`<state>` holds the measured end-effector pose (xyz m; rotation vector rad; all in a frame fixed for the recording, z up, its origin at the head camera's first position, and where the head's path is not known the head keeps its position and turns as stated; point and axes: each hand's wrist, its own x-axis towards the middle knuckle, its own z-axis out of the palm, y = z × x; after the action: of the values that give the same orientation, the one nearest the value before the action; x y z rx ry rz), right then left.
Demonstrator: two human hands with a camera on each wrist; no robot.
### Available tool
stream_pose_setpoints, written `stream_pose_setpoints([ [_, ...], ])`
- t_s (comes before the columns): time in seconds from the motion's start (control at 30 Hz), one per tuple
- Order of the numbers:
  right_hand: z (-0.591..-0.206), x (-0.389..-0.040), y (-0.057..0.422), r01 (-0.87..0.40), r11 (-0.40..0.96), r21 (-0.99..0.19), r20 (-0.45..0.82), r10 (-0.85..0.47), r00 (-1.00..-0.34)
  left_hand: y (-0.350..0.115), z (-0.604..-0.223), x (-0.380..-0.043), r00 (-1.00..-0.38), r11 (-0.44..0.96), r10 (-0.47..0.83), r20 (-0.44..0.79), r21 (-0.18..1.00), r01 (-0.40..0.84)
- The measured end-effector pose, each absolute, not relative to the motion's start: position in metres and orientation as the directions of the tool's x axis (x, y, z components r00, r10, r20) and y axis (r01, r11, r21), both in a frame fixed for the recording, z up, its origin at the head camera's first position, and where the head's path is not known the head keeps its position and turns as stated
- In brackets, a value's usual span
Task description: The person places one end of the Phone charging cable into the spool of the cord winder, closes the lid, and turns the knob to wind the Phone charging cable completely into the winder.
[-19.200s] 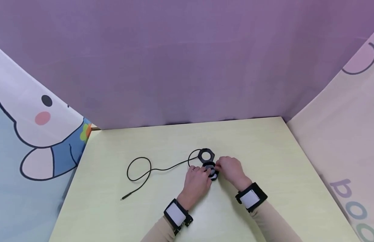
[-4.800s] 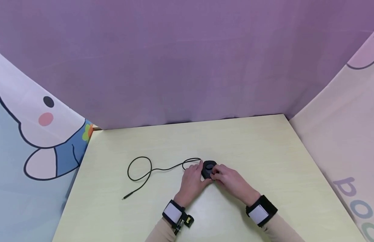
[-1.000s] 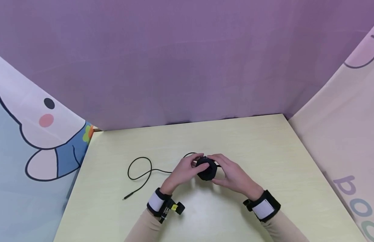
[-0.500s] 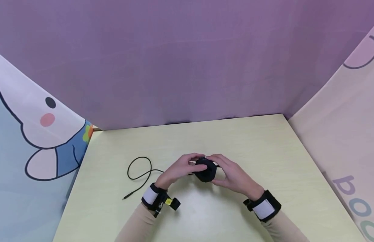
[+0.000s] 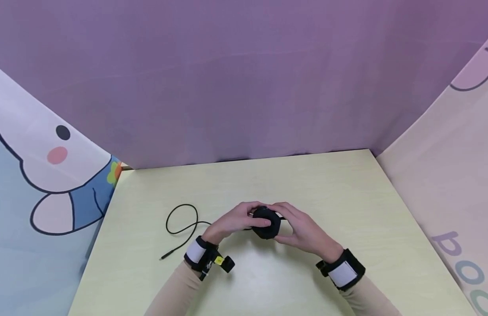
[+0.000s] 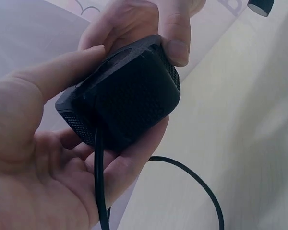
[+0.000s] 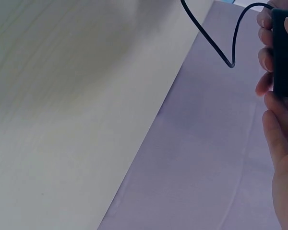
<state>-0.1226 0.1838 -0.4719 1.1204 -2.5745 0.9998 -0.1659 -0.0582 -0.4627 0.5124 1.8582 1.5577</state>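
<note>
Between both hands is a small black many-sided device (image 5: 261, 213) with perforated sides and a black cable (image 6: 100, 177) running out of one face. My left hand (image 5: 237, 219) grips it from the left, thumb across its upper face and fingers behind and beneath. My right hand (image 5: 303, 228) pinches its right side, index finger at the far edge and thumb at the near edge. In the left wrist view the device (image 6: 129, 98) is tilted, its perforated sides facing the camera. The right wrist view catches only part of the device (image 7: 284, 57) at its right edge.
The cable's far part (image 5: 196, 222) lies looped on the pale wooden table (image 5: 331, 184), ending in a thin plug (image 5: 166, 256) at the left. A purple cloth (image 5: 244, 87) hangs behind the table, with printed cloths on both sides.
Earliest, a black ring lay apart from the base; later they sat together on the table. Now the device is lifted between both hands. Lately it shifts slightly left, and the left wrist moves left.
</note>
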Motion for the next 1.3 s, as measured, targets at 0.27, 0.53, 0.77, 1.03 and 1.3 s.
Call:
stream_pose_setpoints([
  [0.27,-0.475,-0.122,0.183,-0.680,0.515,-0.522,0.366,-0.585,-0.724,-0.058,-0.465,-0.167,-0.723,0.231,0.648,-0.240,0.966,-0.114],
  [0.53,-0.474,-0.122,0.189,-0.662,0.509,-0.550,0.341,-0.587,-0.734,-0.059,-0.467,-0.168,-0.736,0.212,0.629,-0.250,0.966,-0.146],
  [0.77,-0.476,-0.123,0.195,-0.705,0.498,-0.505,0.413,-0.578,-0.704,-0.059,-0.466,-0.166,-0.736,0.202,0.627,-0.257,0.965,-0.165],
  [1.03,-0.483,-0.128,0.198,-0.781,0.465,-0.417,0.570,-0.536,-0.623,-0.058,-0.466,-0.163,-0.731,0.199,0.626,-0.274,0.961,-0.190],
  [1.3,-0.483,-0.130,0.198,-0.787,0.462,-0.409,0.610,-0.504,-0.612,-0.057,-0.464,-0.162,-0.727,0.198,0.632,-0.268,0.963,-0.183],
])
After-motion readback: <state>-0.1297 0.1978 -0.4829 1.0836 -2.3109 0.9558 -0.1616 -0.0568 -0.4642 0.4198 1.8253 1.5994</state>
